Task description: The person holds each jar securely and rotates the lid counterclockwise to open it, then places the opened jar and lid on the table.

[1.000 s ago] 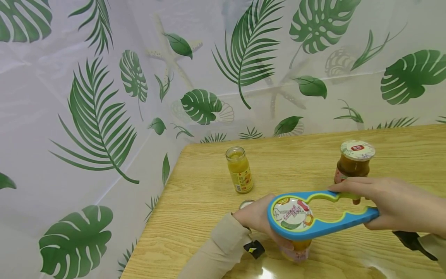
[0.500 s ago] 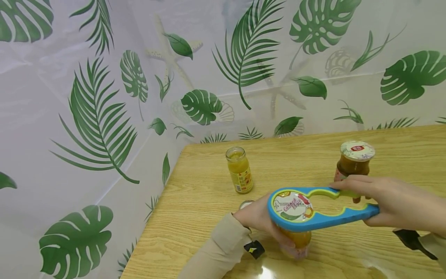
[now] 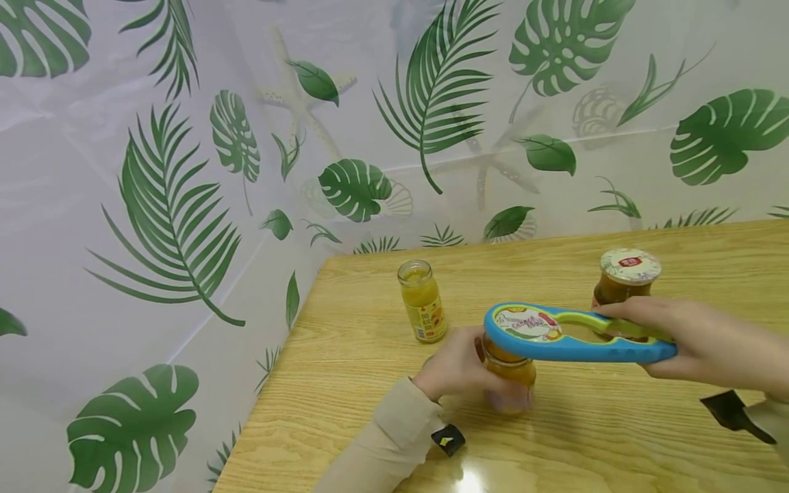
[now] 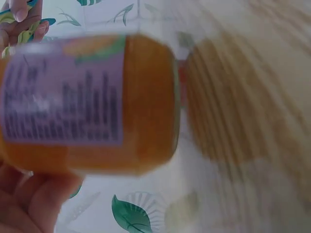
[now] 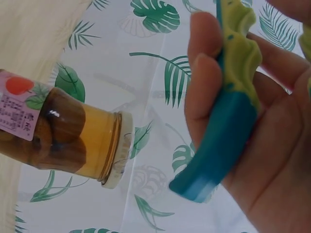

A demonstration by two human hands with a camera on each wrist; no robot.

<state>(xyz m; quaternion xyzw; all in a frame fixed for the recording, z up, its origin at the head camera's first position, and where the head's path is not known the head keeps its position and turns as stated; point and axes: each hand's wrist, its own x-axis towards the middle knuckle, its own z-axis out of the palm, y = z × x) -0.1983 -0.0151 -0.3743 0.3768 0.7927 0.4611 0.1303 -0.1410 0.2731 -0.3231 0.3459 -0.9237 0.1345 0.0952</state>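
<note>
My left hand (image 3: 459, 366) grips a glass jar (image 3: 511, 373) of orange-coloured contents from its left side. A purple-pink label (image 4: 63, 97) with dark print wraps this jar, and its base is close over the tabletop. Around its patterned "Canned Fruit" lid (image 3: 526, 324) sits the ring of a blue and lime-green jar opener (image 3: 592, 350). My right hand (image 3: 709, 335) holds the opener's handle at the far end, fingers curled round it in the right wrist view. Behind the opener stands a lidded jar (image 3: 624, 277) of brown contents, partly covered by the right hand.
An uncapped jar (image 3: 422, 305) with yellow contents stands upright beyond my left hand. The wooden table (image 3: 345, 383) ends at a white leaf-print sheet (image 3: 277, 171) behind and to the left. Black tabs (image 3: 448, 439) hang by both wrists.
The held jar and the opener have moved away from me, up in the head view. The opener's ring now looks flatter, tilted. Both hands keep their holds; the standing jars stay put.
</note>
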